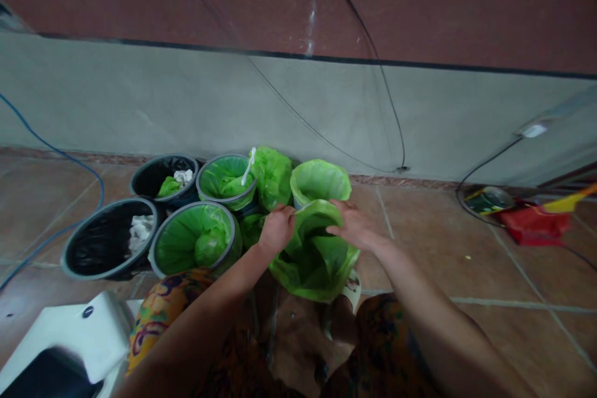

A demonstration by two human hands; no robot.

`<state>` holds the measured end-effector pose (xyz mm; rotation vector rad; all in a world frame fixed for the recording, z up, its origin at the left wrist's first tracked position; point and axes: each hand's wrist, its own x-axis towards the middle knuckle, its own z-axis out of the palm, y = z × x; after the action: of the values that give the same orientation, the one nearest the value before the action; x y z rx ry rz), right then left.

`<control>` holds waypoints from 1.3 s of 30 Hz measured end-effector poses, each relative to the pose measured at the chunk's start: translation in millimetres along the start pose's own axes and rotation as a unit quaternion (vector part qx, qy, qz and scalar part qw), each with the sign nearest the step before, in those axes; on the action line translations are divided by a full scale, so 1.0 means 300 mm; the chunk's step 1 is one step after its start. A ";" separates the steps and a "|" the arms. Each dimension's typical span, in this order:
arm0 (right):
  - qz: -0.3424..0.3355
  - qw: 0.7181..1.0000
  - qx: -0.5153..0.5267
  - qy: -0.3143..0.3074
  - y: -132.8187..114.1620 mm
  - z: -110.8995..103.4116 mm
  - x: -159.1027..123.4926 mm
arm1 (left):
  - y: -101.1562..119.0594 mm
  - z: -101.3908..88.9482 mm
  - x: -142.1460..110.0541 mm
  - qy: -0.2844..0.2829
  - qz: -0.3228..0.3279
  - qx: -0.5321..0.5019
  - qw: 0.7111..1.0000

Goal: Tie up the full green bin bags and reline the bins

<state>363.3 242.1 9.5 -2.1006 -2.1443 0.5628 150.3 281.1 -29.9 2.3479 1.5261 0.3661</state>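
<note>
A green plastic bin bag (321, 255) hangs with its mouth spread between my hands, in front of my knees. My left hand (278, 230) is closed on the left side of its rim. At the right side of the rim, my right hand (352, 224) grips the edge, with the thumb toward the inside of the mouth. Just behind the bag stands a bin with a pale green liner (321, 180). Beside it, against the wall, is a full green bag (272, 177) with a white tie. Whether a bin is inside the bag I hold cannot be seen.
To the left stand green-lined bins (196, 239) and black-lined bins (100, 242) holding bags and white paper. A blue cable (100, 193) crosses the floor. A white plastic object (84, 336) lies near my left knee, and a red dustpan (536, 224) far right.
</note>
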 end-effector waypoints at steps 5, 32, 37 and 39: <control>-0.121 0.990 -0.017 0.070 -0.057 0.037 0.048 | 0.032 -0.009 -0.034 0.004 0.070 -0.011 0.997; 0.088 0.988 -0.091 -0.085 0.082 -0.080 0.002 | -0.046 -0.030 -0.006 -0.027 -0.042 0.036 0.998; 0.000 0.997 -0.070 0.015 0.018 -0.011 -0.011 | -0.009 -0.026 -0.014 -0.033 -0.027 0.026 0.999; -0.057 0.993 -0.075 0.066 -0.029 0.010 -0.009 | 0.013 -0.029 -0.018 -0.037 -0.010 0.024 0.999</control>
<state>354.3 238.9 10.0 -2.0065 -2.2765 0.2515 148.0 275.6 -20.5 2.3525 1.5392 0.2380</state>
